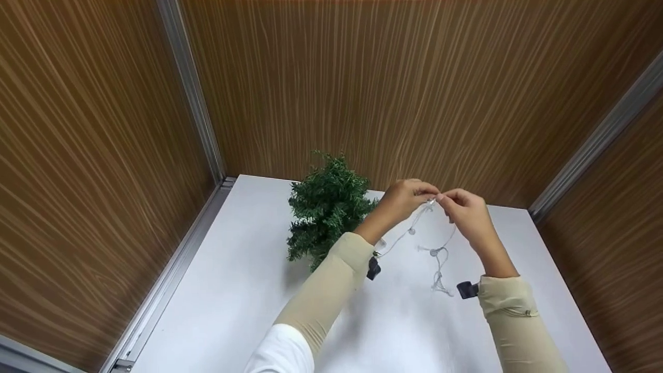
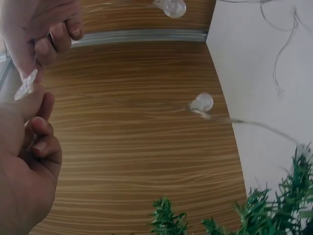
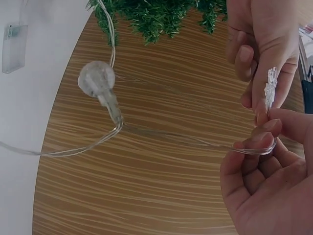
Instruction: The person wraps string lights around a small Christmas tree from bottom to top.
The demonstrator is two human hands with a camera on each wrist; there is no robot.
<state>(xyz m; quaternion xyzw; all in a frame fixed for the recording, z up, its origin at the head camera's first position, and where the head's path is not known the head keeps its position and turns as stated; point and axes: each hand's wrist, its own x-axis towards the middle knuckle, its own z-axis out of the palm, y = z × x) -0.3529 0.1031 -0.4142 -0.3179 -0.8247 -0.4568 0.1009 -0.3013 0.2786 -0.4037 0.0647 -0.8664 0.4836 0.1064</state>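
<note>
Both hands are raised close together over the table, right of a small artificial Christmas tree (image 1: pixel 329 204). My left hand (image 1: pixel 406 199) pinches a clear, textured piece (image 2: pixel 26 85) of a string of lights between thumb and fingertips. Opposite it, my right hand (image 1: pixel 469 212) pinches the thin transparent wire (image 3: pixel 195 142), which loops over its fingers. Clear round bulbs hang along the string, one bulb (image 1: pixel 412 231) below the left hand and another bulb (image 1: pixel 434 253) below the right. The right wrist view shows a large round bulb (image 3: pixel 96 79) near the tree's branches.
A clear battery box (image 3: pixel 14 48) lies on the white table (image 1: pixel 217 290). Wood-grain panels (image 1: pixel 331 93) stand behind and at both sides, joined by metal rails (image 1: pixel 189 77). Black wrist cameras (image 1: pixel 467 290) hang by both sleeves.
</note>
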